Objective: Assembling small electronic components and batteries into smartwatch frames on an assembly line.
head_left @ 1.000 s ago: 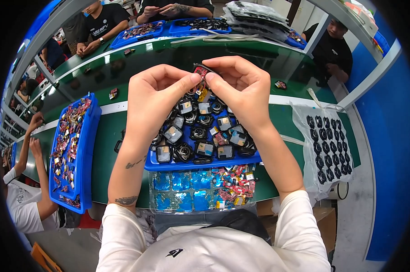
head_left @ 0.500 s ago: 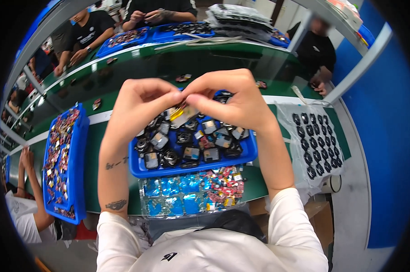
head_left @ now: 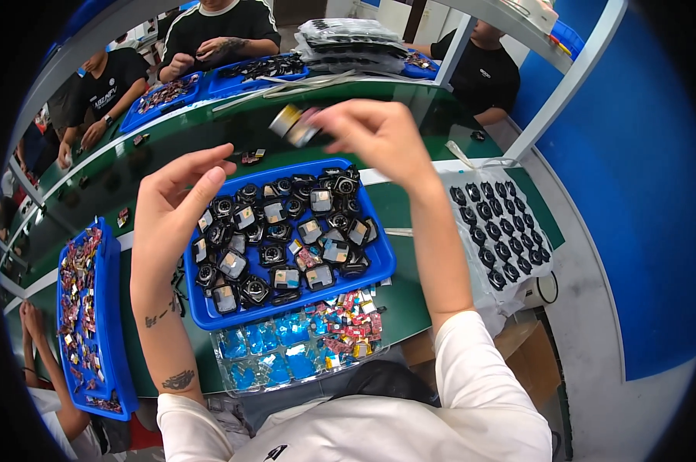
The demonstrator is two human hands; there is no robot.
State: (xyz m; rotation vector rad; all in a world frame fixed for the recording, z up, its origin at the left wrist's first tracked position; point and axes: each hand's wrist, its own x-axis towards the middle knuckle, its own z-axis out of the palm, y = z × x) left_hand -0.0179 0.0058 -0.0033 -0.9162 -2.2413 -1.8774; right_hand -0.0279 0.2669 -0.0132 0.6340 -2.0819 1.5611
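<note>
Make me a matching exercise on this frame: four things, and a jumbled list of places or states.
Things:
1. Left hand
2. Right hand
3. Clear tray
4. Rows of black parts

Places or states:
A. On a white sheet, at the right
B. Empty, thumb and fingers apart
C. Between the blue tray and the person's body
D. Holding a motion-blurred yellow-and-silver part

Pairs: 1-B, 2-D, 3-C, 4-A
</note>
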